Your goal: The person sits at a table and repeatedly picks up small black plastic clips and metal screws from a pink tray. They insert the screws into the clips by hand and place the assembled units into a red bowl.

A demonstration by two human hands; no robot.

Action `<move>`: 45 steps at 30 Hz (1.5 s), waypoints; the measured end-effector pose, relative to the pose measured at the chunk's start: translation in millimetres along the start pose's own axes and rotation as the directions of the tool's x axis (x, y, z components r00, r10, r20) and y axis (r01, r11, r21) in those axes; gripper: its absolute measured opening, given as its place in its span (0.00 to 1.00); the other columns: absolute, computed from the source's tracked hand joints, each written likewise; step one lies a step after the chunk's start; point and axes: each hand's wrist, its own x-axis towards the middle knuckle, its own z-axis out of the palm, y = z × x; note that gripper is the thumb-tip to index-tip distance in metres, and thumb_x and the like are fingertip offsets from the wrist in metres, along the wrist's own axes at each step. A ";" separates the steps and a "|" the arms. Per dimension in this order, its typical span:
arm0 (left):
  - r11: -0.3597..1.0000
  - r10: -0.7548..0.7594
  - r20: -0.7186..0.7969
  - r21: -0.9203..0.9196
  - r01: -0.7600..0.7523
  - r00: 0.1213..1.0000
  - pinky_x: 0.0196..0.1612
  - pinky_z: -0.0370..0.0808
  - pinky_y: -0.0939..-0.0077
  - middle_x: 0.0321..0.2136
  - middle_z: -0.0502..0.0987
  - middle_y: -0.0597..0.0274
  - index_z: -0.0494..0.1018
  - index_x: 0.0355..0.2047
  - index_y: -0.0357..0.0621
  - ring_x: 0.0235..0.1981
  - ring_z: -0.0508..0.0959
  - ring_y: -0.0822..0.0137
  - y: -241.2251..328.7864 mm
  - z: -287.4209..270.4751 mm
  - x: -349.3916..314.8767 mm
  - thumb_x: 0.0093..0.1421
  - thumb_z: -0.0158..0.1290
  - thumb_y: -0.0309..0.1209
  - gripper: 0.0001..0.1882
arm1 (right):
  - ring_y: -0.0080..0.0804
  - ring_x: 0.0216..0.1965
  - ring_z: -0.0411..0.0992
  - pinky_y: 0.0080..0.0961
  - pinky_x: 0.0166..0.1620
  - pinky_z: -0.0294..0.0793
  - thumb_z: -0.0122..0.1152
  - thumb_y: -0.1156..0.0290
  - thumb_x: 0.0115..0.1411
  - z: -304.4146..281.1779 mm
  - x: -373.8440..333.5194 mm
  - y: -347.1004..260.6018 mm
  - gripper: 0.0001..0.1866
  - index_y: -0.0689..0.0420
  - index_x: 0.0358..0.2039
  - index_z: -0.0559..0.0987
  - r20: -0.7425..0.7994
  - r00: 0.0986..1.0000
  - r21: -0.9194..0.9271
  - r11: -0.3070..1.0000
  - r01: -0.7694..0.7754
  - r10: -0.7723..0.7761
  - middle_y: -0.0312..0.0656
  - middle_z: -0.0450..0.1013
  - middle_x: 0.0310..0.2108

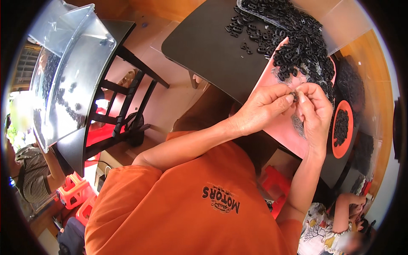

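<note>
My left hand (265,104) and my right hand (313,112) meet fingertip to fingertip over a pink tray (278,129). Pinched between both thumbs and forefingers is a small dark part (293,96), mostly covered by the fingers. Just beyond my hands, a heap of small black plastic pieces with holes (304,57) fills the far side of the tray and spreads onto the dark table (204,40). Thin silvery metal bits (298,126) lie on the tray beneath my hands.
To the right stands an orange-red dish (351,123) holding more black pieces. A clear plastic bin (265,19) lies in the far heap. At left, another dark table carries clear plastic sheeting (80,72) near red stools (74,191). Other people sit at lower left and lower right.
</note>
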 end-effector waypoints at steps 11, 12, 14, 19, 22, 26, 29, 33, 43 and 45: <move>1.000 -0.002 -0.024 -0.019 0.001 1.000 0.26 0.60 0.86 0.22 0.68 0.74 0.73 0.33 0.38 0.24 0.62 0.83 4.6 1.8 0.2 0.66 0.46 0.34 0.12 | 0.13 0.22 0.67 0.10 0.22 0.63 0.54 0.75 0.63 -8.4 -1.0 -6.9 0.06 0.64 0.37 0.76 0.018 1.000 -0.009 1.000 -0.018 0.019 0.35 0.73 0.29; 1.000 -0.008 -0.018 -0.023 0.008 1.000 0.25 0.60 0.86 0.22 0.67 0.73 0.73 0.33 0.38 0.23 0.62 0.83 4.1 2.0 -0.7 0.66 0.46 0.34 0.12 | 0.13 0.22 0.67 0.10 0.22 0.64 0.54 0.74 0.63 -7.3 -1.3 -7.8 0.06 0.64 0.37 0.76 0.006 1.000 -0.003 1.000 -0.023 0.023 0.35 0.73 0.28; 0.999 -0.022 -0.007 -0.031 0.022 1.000 0.24 0.59 0.86 0.21 0.67 0.73 0.72 0.33 0.38 0.22 0.62 0.83 2.3 0.8 0.2 0.66 0.46 0.33 0.11 | 0.13 0.21 0.68 0.10 0.22 0.64 0.55 0.74 0.63 -7.0 -1.9 -9.1 0.06 0.64 0.36 0.76 -0.002 1.000 0.000 1.000 -0.031 0.031 0.35 0.73 0.27; 1.000 0.007 -0.003 0.002 -0.007 1.000 0.25 0.60 0.87 0.23 0.69 0.70 0.73 0.34 0.38 0.23 0.64 0.82 -0.3 0.3 1.5 0.66 0.46 0.34 0.11 | 0.13 0.20 0.67 0.10 0.20 0.63 0.55 0.72 0.63 -4.6 -1.2 -9.2 0.07 0.63 0.35 0.75 -0.032 0.999 0.009 0.999 -0.044 0.044 0.33 0.72 0.24; 0.999 -0.026 -0.036 -0.036 0.025 0.999 0.25 0.61 0.87 0.24 0.70 0.70 0.73 0.34 0.38 0.24 0.64 0.82 2.8 1.3 1.2 0.66 0.46 0.34 0.12 | 0.12 0.19 0.66 0.09 0.19 0.62 0.55 0.72 0.63 -2.6 1.5 -10.4 0.06 0.62 0.36 0.75 -0.010 0.999 -0.030 0.999 -0.036 0.036 0.32 0.72 0.24; 0.999 -0.028 -0.024 0.042 0.029 0.999 0.25 0.61 0.87 0.24 0.70 0.70 0.73 0.33 0.38 0.23 0.64 0.82 1.9 0.4 1.2 0.66 0.46 0.34 0.12 | 0.12 0.21 0.63 0.10 0.23 0.60 0.54 0.74 0.63 -7.9 4.1 -13.6 0.06 0.62 0.38 0.74 0.048 0.999 -0.119 0.993 0.023 -0.017 0.31 0.69 0.24; 0.998 -0.055 -0.055 0.035 0.057 0.997 0.25 0.60 0.86 0.23 0.69 0.70 0.73 0.31 0.39 0.22 0.63 0.82 0.5 3.7 -0.8 0.65 0.45 0.33 0.11 | 0.12 0.24 0.62 0.10 0.27 0.61 0.52 0.77 0.63 -2.7 1.7 -14.5 0.10 0.63 0.45 0.71 0.039 0.997 -0.093 0.994 0.064 -0.060 0.31 0.68 0.24; 0.992 -0.091 -0.041 0.086 0.094 0.995 0.24 0.58 0.86 0.21 0.68 0.71 0.71 0.28 0.40 0.22 0.62 0.82 10.8 5.0 -0.7 0.65 0.45 0.33 0.11 | 0.16 0.26 0.62 0.14 0.31 0.64 0.49 0.80 0.63 -6.0 4.2 -15.7 0.15 0.64 0.51 0.67 0.081 0.989 -0.161 0.977 0.137 -0.125 0.32 0.65 0.24; 0.991 -0.130 0.003 0.020 0.130 0.992 0.25 0.57 0.86 0.23 0.66 0.73 0.70 0.29 0.42 0.23 0.62 0.82 5.2 4.7 1.1 0.65 0.45 0.33 0.10 | 0.15 0.24 0.57 0.14 0.28 0.60 0.51 0.78 0.63 -3.9 4.9 -15.1 0.10 0.62 0.45 0.70 0.138 0.985 -0.191 0.973 0.128 -0.102 0.31 0.62 0.21; 0.990 -0.138 0.014 0.032 0.137 0.990 0.25 0.58 0.86 0.23 0.66 0.73 0.70 0.30 0.42 0.24 0.62 0.82 5.9 3.8 1.2 0.65 0.45 0.33 0.10 | 0.15 0.23 0.56 0.15 0.28 0.59 0.52 0.78 0.63 -3.1 5.0 -14.6 0.10 0.62 0.44 0.70 0.136 0.984 -0.221 0.965 0.144 -0.116 0.30 0.61 0.21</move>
